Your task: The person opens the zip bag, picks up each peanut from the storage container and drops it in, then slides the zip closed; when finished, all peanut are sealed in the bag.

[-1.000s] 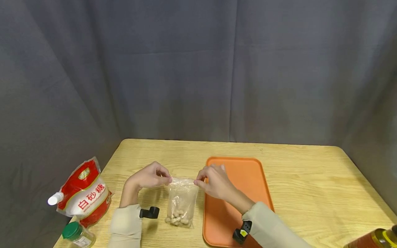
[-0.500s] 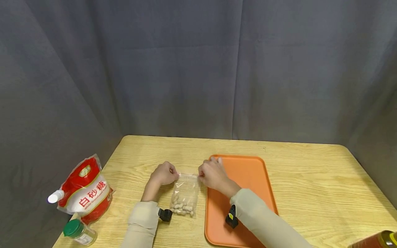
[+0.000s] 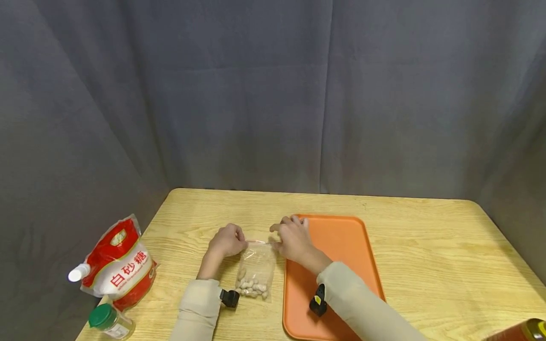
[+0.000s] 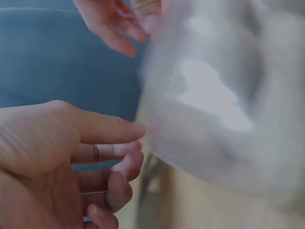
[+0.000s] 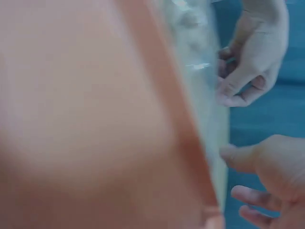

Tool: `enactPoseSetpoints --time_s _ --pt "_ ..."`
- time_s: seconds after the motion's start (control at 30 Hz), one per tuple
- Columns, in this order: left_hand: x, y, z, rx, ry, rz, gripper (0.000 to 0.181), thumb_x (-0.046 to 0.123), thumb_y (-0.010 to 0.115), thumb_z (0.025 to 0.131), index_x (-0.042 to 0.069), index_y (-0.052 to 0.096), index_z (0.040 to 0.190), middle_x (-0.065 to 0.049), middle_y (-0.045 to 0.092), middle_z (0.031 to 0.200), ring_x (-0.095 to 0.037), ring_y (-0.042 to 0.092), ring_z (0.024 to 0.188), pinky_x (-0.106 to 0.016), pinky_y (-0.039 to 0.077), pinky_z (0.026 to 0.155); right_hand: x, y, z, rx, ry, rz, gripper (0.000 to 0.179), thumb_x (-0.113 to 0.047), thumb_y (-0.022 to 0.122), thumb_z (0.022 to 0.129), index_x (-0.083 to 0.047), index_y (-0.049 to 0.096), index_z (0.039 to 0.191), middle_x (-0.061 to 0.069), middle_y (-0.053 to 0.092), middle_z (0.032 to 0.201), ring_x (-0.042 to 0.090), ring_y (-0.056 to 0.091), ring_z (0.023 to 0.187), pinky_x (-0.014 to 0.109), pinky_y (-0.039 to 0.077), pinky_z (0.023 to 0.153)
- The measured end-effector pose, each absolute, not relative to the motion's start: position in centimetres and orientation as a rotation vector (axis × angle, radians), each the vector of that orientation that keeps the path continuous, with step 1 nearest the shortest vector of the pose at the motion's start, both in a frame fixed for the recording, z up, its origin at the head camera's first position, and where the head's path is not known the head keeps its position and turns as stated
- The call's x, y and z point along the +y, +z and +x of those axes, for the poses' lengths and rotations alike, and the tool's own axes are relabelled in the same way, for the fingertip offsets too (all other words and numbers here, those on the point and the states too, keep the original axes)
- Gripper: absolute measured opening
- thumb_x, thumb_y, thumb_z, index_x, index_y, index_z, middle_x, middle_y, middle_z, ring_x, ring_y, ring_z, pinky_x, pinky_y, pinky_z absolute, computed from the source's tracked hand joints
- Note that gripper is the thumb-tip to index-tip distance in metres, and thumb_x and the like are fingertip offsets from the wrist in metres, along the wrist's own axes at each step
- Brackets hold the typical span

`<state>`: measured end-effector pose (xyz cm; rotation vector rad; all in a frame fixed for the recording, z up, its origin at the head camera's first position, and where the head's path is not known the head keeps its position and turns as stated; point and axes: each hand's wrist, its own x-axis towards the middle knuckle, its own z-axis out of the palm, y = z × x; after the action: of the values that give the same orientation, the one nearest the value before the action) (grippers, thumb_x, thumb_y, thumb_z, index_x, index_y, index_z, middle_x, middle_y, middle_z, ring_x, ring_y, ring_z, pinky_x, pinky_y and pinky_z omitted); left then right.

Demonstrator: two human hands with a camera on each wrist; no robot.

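Observation:
A small clear zip bag [image 3: 256, 267] lies flat on the table, with several unshelled peanuts [image 3: 251, 288] gathered at its near end. My left hand [image 3: 228, 240] pinches the bag's top left corner between thumb and index finger. At the top right corner is my right hand [image 3: 294, 239], its index finger lifted away from the thumb. In the right wrist view, the right hand [image 5: 279, 179] has its thumb and fingers spread apart, the thumb near the bag's edge. Glare and blur cover much of the bag [image 4: 205, 105] in the left wrist view.
An orange tray [image 3: 341, 246] lies right of the bag, under the right forearm. At the left edge stand a red and white sugar pouch [image 3: 123, 272] and a green-lidded jar [image 3: 111, 322]. A bottle [image 3: 520, 331] is cut off at the lower right. Grey curtain surrounds the table.
Both hands have lowered the bag, and it now lies flat, slightly further right. The right hand's index finger has come off the bag's corner and straightened, while the left hand keeps its pinch.

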<state>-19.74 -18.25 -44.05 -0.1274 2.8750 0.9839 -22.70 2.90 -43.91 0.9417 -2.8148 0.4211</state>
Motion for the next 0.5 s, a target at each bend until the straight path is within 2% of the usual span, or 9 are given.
enactPoseSetpoints --time_s 0.13,0.27,0.37,0.43,0.5 --pt "-17.9 -42.6 -19.5 2.853 1.106 -0.044 0.011 0.015 0.071 0.091 0.009 0.064 0.084 -0.007 0.058 0.074 -0.020 0.052 0.059 -0.032 0.040 0.050 4.5 -42.2 -22.4 -2.772 0.572 0.910 0.040 -0.035 0.075 0.089 -0.017 0.069 0.125 0.006 0.066 0.118 0.033 0.053 0.110 0.056 0.029 0.086" --pt "-17.5 -40.9 -18.9 2.845 1.217 0.108 0.009 0.015 0.068 0.094 0.006 0.068 0.096 -0.007 0.062 0.084 -0.022 0.059 0.071 -0.035 0.048 0.059 6.7 -40.2 -21.8 -2.710 0.680 0.865 0.043 -0.033 0.069 0.094 -0.014 0.064 0.133 0.012 0.062 0.131 0.039 0.051 0.119 0.061 0.025 0.093" --pt "-17.0 -39.8 -18.3 2.898 1.223 0.211 0.022 0.018 0.065 0.097 0.005 0.068 0.114 -0.011 0.066 0.110 -0.029 0.063 0.097 -0.043 0.053 0.079 8.6 -39.1 -21.4 -2.675 0.689 0.816 0.044 -0.031 0.063 0.098 -0.012 0.059 0.138 0.017 0.057 0.137 0.043 0.048 0.124 0.064 0.023 0.096" --pt "-16.7 -39.1 -17.7 2.970 1.195 0.259 0.034 0.024 0.061 0.100 0.006 0.063 0.129 -0.015 0.060 0.129 -0.036 0.057 0.117 -0.051 0.047 0.094 9.8 -38.6 -21.0 -2.670 0.675 0.777 0.046 -0.030 0.059 0.101 -0.010 0.055 0.142 0.020 0.053 0.141 0.045 0.045 0.127 0.067 0.020 0.099" --pt "-16.5 -38.4 -17.2 3.065 1.131 0.294 0.045 0.031 0.057 0.102 0.008 0.054 0.141 -0.018 0.048 0.146 -0.041 0.044 0.132 -0.061 0.036 0.103 11.0 -38.2 -20.7 -2.681 0.651 0.730 0.047 -0.031 0.053 0.103 -0.009 0.051 0.145 0.022 0.048 0.145 0.047 0.040 0.131 0.069 0.016 0.101"
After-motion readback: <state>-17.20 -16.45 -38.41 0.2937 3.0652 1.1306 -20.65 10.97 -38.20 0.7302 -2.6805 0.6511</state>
